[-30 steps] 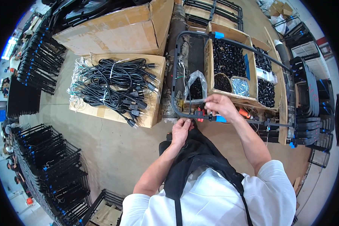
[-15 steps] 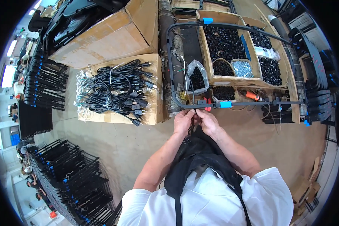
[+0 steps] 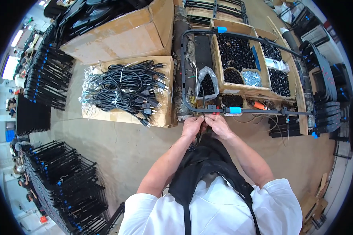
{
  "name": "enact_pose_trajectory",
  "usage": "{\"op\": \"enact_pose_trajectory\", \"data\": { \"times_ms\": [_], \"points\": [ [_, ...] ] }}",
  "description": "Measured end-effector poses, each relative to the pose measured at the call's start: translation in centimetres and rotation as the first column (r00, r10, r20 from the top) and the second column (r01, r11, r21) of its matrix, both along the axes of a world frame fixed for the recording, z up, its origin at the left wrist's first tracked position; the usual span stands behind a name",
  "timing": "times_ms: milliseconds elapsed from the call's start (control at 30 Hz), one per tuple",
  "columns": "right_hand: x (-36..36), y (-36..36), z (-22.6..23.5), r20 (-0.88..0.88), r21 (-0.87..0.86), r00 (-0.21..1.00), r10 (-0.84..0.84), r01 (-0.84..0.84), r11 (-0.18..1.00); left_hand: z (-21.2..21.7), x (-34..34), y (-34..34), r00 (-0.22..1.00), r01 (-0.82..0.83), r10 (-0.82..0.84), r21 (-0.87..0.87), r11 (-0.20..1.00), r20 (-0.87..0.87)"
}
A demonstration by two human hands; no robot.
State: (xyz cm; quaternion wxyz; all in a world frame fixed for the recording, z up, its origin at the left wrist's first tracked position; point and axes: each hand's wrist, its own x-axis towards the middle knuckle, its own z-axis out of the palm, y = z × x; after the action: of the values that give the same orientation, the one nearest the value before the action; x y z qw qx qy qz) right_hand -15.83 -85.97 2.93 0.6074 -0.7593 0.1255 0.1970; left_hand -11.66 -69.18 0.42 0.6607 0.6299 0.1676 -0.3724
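My left hand (image 3: 193, 127) is closed on a black cable (image 3: 200, 136) just below the near bar of a black tubular frame (image 3: 259, 112). Beside it, my right hand (image 3: 218, 125) is pinched with its fingertips almost meeting those of the left; whatever lies between them is too small to make out. Part of the cable hangs below my hands against the black apron (image 3: 204, 156). A thin dark strand rises past the bar toward a clear plastic bag (image 3: 214, 94) of small black parts. Something red shows at the bar behind my right fingertips. Blue tape (image 3: 235, 110) wraps the frame.
Bundled black power cords (image 3: 123, 86) lie on a cardboard box (image 3: 161, 122) to the left. Beyond the frame, a wooden bin (image 3: 245, 88) holds black parts and silver screws (image 3: 252, 78). An orange-handled tool (image 3: 259, 105) lies below it. Black frames (image 3: 66, 176) stand stacked at lower left.
The view has shifted slightly, so the frame and bins sit a little differently in it. Both hands stay together at the near bar, with only small finger movement.
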Motion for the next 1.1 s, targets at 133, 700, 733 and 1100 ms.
{"op": "enact_pose_trajectory", "data": {
  "times_ms": [133, 700, 733, 1100],
  "points": [
    [1.7, -0.2, 6.8, 0.219, -0.655, 0.916, 0.335, -0.117, 0.747, -1.3, -2.6, 0.5, 0.985, -0.114, 0.108, 0.039, 0.993, 0.137],
    [7.6, 1.1, 7.4, 0.129, -0.792, 0.298, 0.946, -0.543, 0.280, -2.0, -4.6, 2.9, 0.891, -0.206, 0.261, -0.181, 0.962, 0.372],
    [7.7, 0.9, 7.4, 0.122, -0.792, 0.289, 0.949, -0.547, 0.269, -1.7, -4.5, 3.1, 0.910, -0.160, 0.227, -0.209, 0.965, 0.348],
    [8.2, 1.1, 6.8, 0.436, -0.688, 0.234, 0.869, -0.535, 0.490, -2.2, -4.2, 3.8, 0.959, -0.126, 0.186, -0.269, 0.955, 0.213]
  ]
}}
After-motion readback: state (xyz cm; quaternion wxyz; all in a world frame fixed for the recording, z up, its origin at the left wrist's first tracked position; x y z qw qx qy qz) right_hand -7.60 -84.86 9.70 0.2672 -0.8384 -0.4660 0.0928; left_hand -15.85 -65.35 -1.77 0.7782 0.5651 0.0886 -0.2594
